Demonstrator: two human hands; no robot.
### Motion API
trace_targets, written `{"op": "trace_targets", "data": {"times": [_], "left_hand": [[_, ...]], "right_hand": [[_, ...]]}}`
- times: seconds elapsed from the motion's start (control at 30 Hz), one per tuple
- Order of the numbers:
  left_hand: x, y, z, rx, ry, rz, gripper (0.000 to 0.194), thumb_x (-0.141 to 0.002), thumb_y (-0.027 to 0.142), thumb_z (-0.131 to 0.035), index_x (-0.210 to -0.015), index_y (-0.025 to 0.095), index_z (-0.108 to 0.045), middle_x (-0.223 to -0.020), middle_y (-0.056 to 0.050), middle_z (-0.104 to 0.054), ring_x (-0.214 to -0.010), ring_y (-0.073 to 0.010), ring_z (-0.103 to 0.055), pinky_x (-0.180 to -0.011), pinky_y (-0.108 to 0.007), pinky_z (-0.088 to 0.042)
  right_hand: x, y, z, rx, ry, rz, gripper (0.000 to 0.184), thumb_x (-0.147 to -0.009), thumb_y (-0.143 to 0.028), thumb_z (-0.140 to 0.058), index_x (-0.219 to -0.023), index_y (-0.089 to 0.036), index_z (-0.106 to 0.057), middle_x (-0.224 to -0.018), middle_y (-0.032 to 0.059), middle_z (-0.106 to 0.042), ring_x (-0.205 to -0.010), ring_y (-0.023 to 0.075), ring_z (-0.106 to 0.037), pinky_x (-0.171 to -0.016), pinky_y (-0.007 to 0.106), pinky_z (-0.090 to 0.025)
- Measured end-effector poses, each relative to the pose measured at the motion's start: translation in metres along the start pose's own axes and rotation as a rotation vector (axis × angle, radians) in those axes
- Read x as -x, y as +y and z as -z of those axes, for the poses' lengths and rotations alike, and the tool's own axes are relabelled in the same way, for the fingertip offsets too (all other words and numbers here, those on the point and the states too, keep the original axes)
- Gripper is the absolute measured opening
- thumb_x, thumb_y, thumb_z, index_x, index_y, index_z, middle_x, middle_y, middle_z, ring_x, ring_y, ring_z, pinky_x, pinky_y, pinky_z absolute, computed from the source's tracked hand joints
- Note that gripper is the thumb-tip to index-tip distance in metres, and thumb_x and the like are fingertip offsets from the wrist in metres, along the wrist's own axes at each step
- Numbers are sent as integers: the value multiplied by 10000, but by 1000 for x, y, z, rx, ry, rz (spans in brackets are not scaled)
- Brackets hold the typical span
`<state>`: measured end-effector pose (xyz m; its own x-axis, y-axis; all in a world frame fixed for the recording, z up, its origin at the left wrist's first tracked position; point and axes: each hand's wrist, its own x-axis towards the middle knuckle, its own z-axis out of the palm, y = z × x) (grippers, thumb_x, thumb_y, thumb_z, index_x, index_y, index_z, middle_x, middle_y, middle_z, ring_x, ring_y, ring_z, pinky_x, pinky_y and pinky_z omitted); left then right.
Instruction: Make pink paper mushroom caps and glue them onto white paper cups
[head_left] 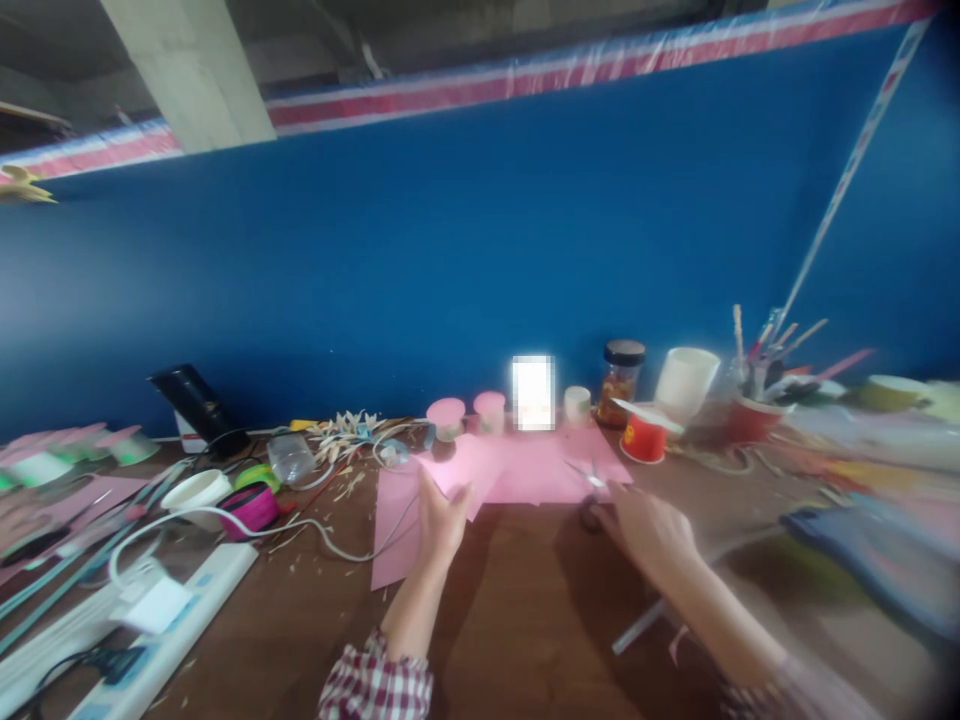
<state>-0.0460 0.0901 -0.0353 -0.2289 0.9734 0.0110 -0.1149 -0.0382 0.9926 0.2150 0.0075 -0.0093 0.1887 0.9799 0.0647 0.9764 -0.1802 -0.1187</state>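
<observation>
Between the thumb and fingers of my left hand [441, 520] is a sheet of pink paper [469, 462], raised a little off the table. More pink paper [394, 560] lies flat beneath and beside it. My right hand [652, 528] is closed on a pair of scissors [595, 483]. Their blades are parted, point away from me and sit over the right part of the pink paper. The fingers inside the handles are partly hidden. Behind the paper stand small cups with pink round tops [446, 412] and a small pale cup [577, 404].
A lit, blurred-out screen [533, 393] stands at the back. Right of it are a dark-lidded jar [623, 375], a red tub [643, 440] and a pot of tools [754, 418]. Left lie a power strip [202, 605], white cable [330, 548], magenta tape roll [251, 510] and white cup [196, 492].
</observation>
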Motion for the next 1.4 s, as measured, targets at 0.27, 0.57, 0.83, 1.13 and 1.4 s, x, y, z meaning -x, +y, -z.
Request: {"op": "trace_targets", "data": {"times": [0.27,0.57,0.83,1.13,1.4], "left_hand": [[0,-18,-4,-634,113,-588,786,-728,203,-612,-1399,98,-216,-1394,-206,-367,-1310,-319,-325,-1065,-470,-294],[3,-22,-3,-982,46,-426,501,-787,225,-551,-1267,107,-471,-1389,-222,-364,-1340,-328,-278,-1019,-435,-363],[14,-14,-4,-1202,21,-447,486,-833,274,-508,-1296,141,-448,-1457,-234,-258,-1279,-340,-384,-931,-436,-433],[19,-6,-5,-1338,-67,-550,255,-840,242,-492,-1046,189,-633,-1235,-106,-568,-1170,-258,-479,-920,-354,-426],[20,-5,-5,-1397,-77,-518,241,-861,266,-462,-989,197,-654,-923,-98,-667,-1007,-262,-558,-822,-345,-427]], "right_hand": [[2,-2,3,33,-41,-1,246,-901,-324,-455,-957,-168,-638,-916,131,-693,-873,258,-662,-682,305,-435],[5,-3,5,83,-52,-22,251,-905,-352,-455,-962,-191,-639,-936,117,-675,-870,268,-658,-630,306,-439],[5,-3,-1,97,-24,-38,255,-918,-304,-431,-1071,-186,-597,-950,116,-656,-843,254,-654,-618,300,-438],[8,-5,1,56,51,-31,225,-874,-304,-503,-897,-181,-689,-1147,145,-551,-1004,278,-552,-701,313,-461],[21,-23,21,-111,116,245,244,-886,-225,-465,-1048,-182,-642,-1060,101,-624,-979,220,-572,-820,326,-471]]}}
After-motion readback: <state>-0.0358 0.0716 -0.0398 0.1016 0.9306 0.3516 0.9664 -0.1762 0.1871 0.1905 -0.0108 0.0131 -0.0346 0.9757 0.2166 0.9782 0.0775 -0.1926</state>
